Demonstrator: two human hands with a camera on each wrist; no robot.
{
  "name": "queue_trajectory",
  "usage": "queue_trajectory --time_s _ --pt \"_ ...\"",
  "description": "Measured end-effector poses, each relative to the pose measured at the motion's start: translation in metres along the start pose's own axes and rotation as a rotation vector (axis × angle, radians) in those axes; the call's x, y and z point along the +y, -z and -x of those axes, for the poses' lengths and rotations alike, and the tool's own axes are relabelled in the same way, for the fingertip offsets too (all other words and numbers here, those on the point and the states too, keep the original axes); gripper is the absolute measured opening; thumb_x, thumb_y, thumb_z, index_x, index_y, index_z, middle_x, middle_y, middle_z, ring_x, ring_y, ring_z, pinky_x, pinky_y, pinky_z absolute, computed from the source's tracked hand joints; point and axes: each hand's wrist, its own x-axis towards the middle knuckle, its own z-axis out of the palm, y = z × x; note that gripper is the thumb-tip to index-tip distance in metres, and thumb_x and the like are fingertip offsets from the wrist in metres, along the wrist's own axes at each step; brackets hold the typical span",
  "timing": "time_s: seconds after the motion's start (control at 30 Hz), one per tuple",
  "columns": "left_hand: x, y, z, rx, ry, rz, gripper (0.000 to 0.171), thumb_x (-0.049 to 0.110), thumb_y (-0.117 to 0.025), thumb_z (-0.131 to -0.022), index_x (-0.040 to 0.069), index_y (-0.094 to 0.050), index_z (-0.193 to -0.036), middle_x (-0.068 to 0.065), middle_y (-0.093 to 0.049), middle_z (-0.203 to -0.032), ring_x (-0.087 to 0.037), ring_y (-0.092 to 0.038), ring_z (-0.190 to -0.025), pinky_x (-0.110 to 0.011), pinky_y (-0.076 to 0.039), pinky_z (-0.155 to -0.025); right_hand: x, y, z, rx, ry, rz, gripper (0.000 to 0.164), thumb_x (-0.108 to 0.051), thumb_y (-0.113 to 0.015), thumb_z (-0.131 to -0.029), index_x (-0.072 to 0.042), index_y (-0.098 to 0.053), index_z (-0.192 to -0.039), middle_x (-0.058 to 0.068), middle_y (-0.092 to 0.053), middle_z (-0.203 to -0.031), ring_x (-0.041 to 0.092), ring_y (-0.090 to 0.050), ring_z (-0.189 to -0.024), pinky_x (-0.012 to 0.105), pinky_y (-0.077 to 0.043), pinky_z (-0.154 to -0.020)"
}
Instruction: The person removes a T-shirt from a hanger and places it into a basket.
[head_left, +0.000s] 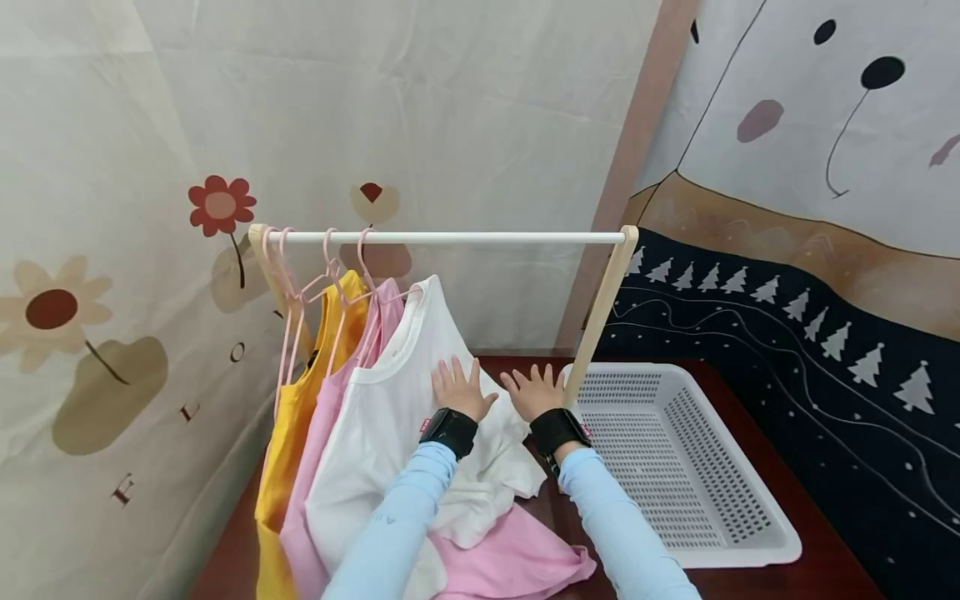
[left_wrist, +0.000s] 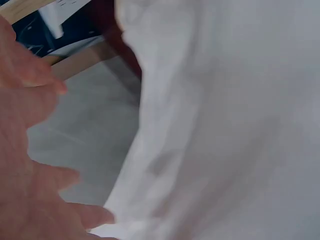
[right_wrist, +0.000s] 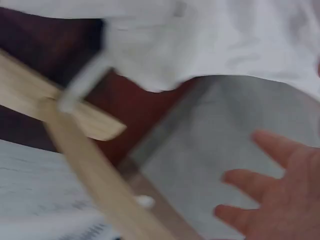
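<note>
My left hand is spread, fingers apart, over the right side of a white shirt; whether it touches the cloth I cannot tell. The shirt hangs from a pink hanger on the rack's white rail. Close by, my right hand has its fingers spread too, beside the rack's right wooden leg, and holds nothing. In the left wrist view the white shirt fills the right side. Behind the white shirt hang a pink garment and a yellow garment.
A white perforated basket stands right of the rack on the dark red table. Pink cloth lies under the white shirt's lower edge. Printed fabric walls stand behind and to both sides.
</note>
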Motion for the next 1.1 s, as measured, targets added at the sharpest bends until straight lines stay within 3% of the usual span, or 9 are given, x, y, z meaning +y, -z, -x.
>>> queue_trajectory --time_s 0.2,0.3,0.43,0.57,0.67,0.77,0.87,0.97,1.1 --pt "0.006 0.035 0.009 0.092 -0.044 0.061 0.049 0.038 -0.058 -0.089 0.008 -0.055 -0.128 -0.026 -0.05 -0.132 -0.044 -0.046 -0.123 -0.052 -0.033 -0.104 -0.013 0.028 0.015 0.039 0.033 0.025 0.058 -0.049 -0.023 -0.099 -0.011 -0.055 -0.13 0.023 -0.041 -0.142 0.043 -0.022 -0.139 0.059 -0.009 -0.113" --pt "0.004 0.055 0.017 0.195 -0.111 0.128 0.04 0.033 -0.059 -0.089 0.003 -0.063 -0.116 -0.025 -0.063 -0.112 -0.041 -0.06 -0.101 -0.048 -0.046 -0.088 -0.019 0.041 0.022 0.07 0.058 0.014 0.059 -0.05 -0.025 -0.099 -0.009 -0.059 -0.125 0.023 -0.05 -0.134 0.043 -0.034 -0.134 0.058 -0.018 -0.111" --pt "-0.005 0.089 0.029 0.508 -0.167 0.245 0.022 0.02 -0.063 -0.086 -0.001 -0.069 -0.091 -0.019 -0.067 -0.081 -0.035 -0.064 -0.071 -0.044 -0.05 -0.063 -0.026 0.052 0.032 0.118 0.116 -0.006 0.059 -0.048 -0.027 -0.099 -0.006 -0.064 -0.118 0.022 -0.06 -0.121 0.043 -0.048 -0.12 0.056 -0.031 -0.106" --pt "-0.016 0.131 0.04 0.839 -0.095 0.346 0.015 0.011 -0.06 -0.088 -0.003 -0.066 -0.087 -0.019 -0.062 -0.083 -0.036 -0.058 -0.077 -0.044 -0.047 -0.071 -0.033 0.059 0.044 0.17 0.168 -0.053 0.055 -0.046 -0.029 -0.099 -0.008 -0.065 -0.117 0.02 -0.063 -0.115 0.042 -0.05 -0.118 0.06 -0.023 -0.108" --pt "-0.024 0.159 0.046 0.961 -0.002 0.417 0.018 0.014 -0.056 -0.092 -0.003 -0.062 -0.095 -0.02 -0.058 -0.093 -0.035 -0.051 -0.086 -0.043 -0.044 -0.08 -0.038 0.061 0.053 0.21 0.194 -0.091 0.052 -0.046 -0.029 -0.099 -0.014 -0.065 -0.117 0.015 -0.065 -0.112 0.038 -0.051 -0.117 0.065 -0.013 -0.109" --pt "-0.031 0.175 0.046 0.925 0.099 0.501 0.027 0.019 -0.055 -0.093 -0.004 -0.054 -0.107 -0.021 -0.054 -0.102 -0.035 -0.049 -0.095 -0.043 -0.044 -0.088 -0.044 0.063 0.061 0.205 0.236 -0.148 0.051 -0.048 -0.029 -0.099 -0.016 -0.065 -0.116 0.01 -0.067 -0.111 0.033 -0.055 -0.114 0.062 -0.022 -0.108" --pt "-0.039 0.179 0.039 0.784 0.204 0.539 0.037 0.023 -0.055 -0.093 -0.005 -0.047 -0.115 -0.023 -0.053 -0.108 -0.037 -0.052 -0.1 -0.046 -0.046 -0.09 -0.047 0.064 0.069 0.162 0.297 -0.208 0.05 -0.046 -0.031 -0.099 -0.014 -0.064 -0.116 0.009 -0.067 -0.112 0.03 -0.06 -0.108 0.051 -0.042 -0.097" --pt "-0.048 0.175 0.029 0.667 0.278 0.5 0.036 0.024 -0.055 -0.093 -0.006 -0.05 -0.113 -0.026 -0.058 -0.104 -0.042 -0.059 -0.095 -0.051 -0.05 -0.081 -0.047 0.061 0.077 0.136 0.358 -0.233 0.046 -0.043 -0.033 -0.099 -0.013 -0.064 -0.114 0.008 -0.068 -0.11 0.026 -0.064 -0.1 0.043 -0.051 -0.081" --pt "-0.054 0.169 0.022 0.677 0.278 0.454 0.027 0.021 -0.053 -0.094 -0.004 -0.061 -0.098 -0.027 -0.065 -0.091 -0.046 -0.063 -0.084 -0.055 -0.05 -0.065 -0.046 0.051 0.085 0.138 0.404 -0.21 0.046 -0.044 -0.033 -0.099 -0.015 -0.066 -0.115 0.004 -0.069 -0.11 0.022 -0.065 -0.1 0.041 -0.052 -0.08"
